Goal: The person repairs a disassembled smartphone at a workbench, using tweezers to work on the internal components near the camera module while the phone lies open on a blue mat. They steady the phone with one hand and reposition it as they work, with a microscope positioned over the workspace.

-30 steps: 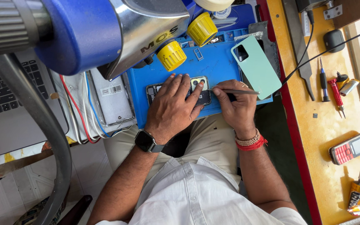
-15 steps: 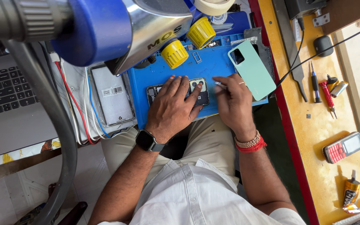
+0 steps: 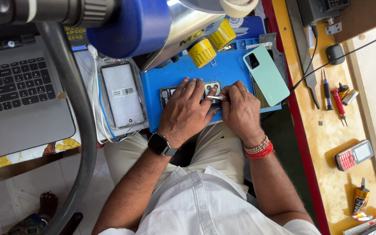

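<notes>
An opened phone (image 3: 169, 92) lies on a blue work mat (image 3: 231, 69), mostly covered by both hands. My left hand (image 3: 187, 109) lies flat on the phone and holds it down, fingers spread toward the camera end. My right hand (image 3: 240, 109) grips thin metal tweezers (image 3: 214, 98), whose tip points left over the phone next to my left fingertips. A mint-green phone back cover (image 3: 267, 76) leans at the mat's right edge, just beyond my right hand.
A blue microscope head (image 3: 153, 26) with yellow knobs (image 3: 202, 52) hangs over the mat. A laptop (image 3: 18, 95) sits left, a cased phone (image 3: 122, 95) beside the mat. On the yellow bench (image 3: 327, 130) lie screwdrivers (image 3: 332, 98), a small red keypad phone (image 3: 353, 155) and a glue tube (image 3: 360, 201).
My right hand has moved left with the tweezers, so the tip now lies over the phone by my left fingers. My left hand stays on the phone. The view has shifted slightly.
</notes>
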`<state>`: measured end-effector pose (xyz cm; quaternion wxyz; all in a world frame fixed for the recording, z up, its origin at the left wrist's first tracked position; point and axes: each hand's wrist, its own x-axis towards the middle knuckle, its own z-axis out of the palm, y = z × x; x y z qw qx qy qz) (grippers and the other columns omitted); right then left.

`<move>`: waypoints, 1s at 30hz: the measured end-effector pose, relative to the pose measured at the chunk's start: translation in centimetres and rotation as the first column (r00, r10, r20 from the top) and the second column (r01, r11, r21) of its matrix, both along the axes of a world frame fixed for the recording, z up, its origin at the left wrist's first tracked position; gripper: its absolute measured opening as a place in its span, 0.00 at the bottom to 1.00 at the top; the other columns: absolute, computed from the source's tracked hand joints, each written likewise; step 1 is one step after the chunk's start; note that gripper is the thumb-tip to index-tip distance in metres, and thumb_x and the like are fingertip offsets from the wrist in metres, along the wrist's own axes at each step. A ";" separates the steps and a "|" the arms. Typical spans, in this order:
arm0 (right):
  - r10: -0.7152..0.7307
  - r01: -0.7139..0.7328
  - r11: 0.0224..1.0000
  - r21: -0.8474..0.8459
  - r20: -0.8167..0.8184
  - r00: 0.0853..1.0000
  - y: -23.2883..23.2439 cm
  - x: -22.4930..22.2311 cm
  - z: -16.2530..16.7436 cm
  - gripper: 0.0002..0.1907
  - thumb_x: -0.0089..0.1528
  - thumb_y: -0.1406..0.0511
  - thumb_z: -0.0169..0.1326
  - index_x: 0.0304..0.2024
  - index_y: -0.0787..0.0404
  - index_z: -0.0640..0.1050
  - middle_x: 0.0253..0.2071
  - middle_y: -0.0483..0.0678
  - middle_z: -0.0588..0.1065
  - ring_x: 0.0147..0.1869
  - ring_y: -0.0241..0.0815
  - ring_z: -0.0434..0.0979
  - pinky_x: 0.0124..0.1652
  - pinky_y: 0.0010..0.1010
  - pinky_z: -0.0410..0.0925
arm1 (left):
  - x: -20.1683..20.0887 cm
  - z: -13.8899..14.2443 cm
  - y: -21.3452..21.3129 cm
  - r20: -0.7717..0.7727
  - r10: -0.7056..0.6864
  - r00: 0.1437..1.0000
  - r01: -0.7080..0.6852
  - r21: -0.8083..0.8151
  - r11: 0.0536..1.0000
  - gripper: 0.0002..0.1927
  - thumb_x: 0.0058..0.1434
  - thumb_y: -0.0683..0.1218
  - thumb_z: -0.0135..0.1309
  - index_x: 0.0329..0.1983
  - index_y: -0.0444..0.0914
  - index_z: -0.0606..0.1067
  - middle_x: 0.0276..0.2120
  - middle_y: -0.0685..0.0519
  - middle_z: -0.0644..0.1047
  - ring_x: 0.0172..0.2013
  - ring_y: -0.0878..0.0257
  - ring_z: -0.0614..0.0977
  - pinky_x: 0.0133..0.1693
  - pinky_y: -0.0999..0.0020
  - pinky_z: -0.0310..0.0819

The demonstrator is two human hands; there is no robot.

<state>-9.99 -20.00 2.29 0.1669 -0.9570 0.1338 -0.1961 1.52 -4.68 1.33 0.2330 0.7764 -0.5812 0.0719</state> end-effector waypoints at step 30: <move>0.021 -0.020 0.998 -0.060 0.020 1.000 -1.0 0.1 1.5 0.21 0.57 0.73 0.59 0.53 0.57 0.83 0.32 0.49 0.72 0.32 0.48 0.75 0.33 0.39 0.69 | 0.0 0.7 0.4 -0.010 0.005 1.000 -0.005 0.013 1.000 0.28 0.62 0.57 0.59 0.62 0.38 0.76 0.57 0.37 0.73 0.59 0.44 0.73 0.63 0.48 0.66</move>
